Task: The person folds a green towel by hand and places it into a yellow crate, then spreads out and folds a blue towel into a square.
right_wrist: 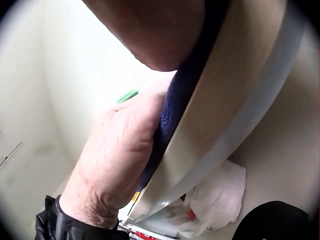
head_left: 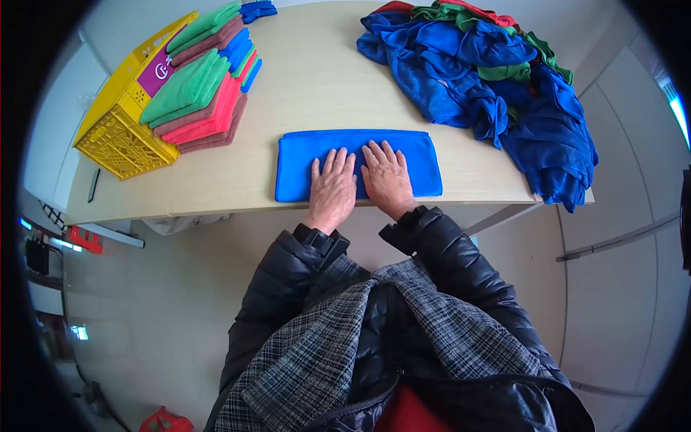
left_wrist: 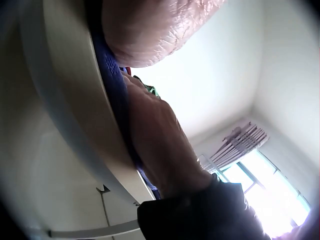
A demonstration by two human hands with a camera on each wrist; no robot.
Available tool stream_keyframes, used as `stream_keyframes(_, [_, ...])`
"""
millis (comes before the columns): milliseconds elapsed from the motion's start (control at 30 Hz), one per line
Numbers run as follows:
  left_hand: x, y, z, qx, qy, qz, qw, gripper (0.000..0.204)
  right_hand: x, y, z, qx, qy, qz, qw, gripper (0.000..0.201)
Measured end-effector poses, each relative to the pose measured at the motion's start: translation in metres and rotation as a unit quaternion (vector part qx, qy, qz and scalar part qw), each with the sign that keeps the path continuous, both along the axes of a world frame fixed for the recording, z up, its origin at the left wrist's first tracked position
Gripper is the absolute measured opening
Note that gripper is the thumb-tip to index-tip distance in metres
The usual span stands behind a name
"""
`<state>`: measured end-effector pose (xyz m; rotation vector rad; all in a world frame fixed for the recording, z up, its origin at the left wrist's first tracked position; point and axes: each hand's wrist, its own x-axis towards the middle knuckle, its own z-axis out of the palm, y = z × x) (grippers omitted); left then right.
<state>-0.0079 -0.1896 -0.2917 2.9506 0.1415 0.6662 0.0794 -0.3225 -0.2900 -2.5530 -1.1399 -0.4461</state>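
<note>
A blue cloth (head_left: 295, 169), folded into a flat rectangle, lies along the table's front edge. Both hands rest palm down on it, fingers extended and pointing away from the body. The left hand (head_left: 334, 189) is on the cloth's middle-left part, and the right hand (head_left: 388, 180) just right of centre, with a narrow strip of cloth between them. In the left wrist view the right hand (left_wrist: 160, 135) presses on the cloth's edge (left_wrist: 112, 85); in the right wrist view the left hand (right_wrist: 117, 155) does likewise. Neither hand grips anything; the palms hide part of the cloth.
Folded green, red, brown and blue cloths (head_left: 191, 90) are stacked at the left, beside a yellow crate (head_left: 129, 140). A loose heap of mostly blue cloths (head_left: 461, 72) covers the right side and hangs over the table's edge. One small blue cloth (head_left: 257, 10) lies at the back.
</note>
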Motion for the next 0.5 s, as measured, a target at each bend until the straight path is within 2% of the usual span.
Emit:
stream_keyframes(133, [-0.009, 0.006, 0.012, -0.001, 0.032, 0.03, 0.999, 0.047, 0.004, -0.016, 0.004, -0.014, -0.006, -0.009, 1.0, 0.047])
stream_keyframes(233, [-0.02, 0.019, 0.005, 0.009, 0.056, 0.05, 0.997, 0.048, 0.009, -0.031, 0.003, -0.016, -0.005, -0.025, 1.0, 0.047])
stream_keyframes(367, [-0.03, 0.047, -0.003, 0.027, 0.026, 0.078, 0.996, 0.048, 0.018, -0.057, 0.003, -0.02, -0.01, -0.057, 0.998, 0.047])
stream_keyframes(500, [-0.046, 0.069, -0.009, -0.012, 0.022, 0.116, 0.993, 0.05, 0.027, -0.086, -0.001, -0.008, 0.008, -0.093, 0.996, 0.048])
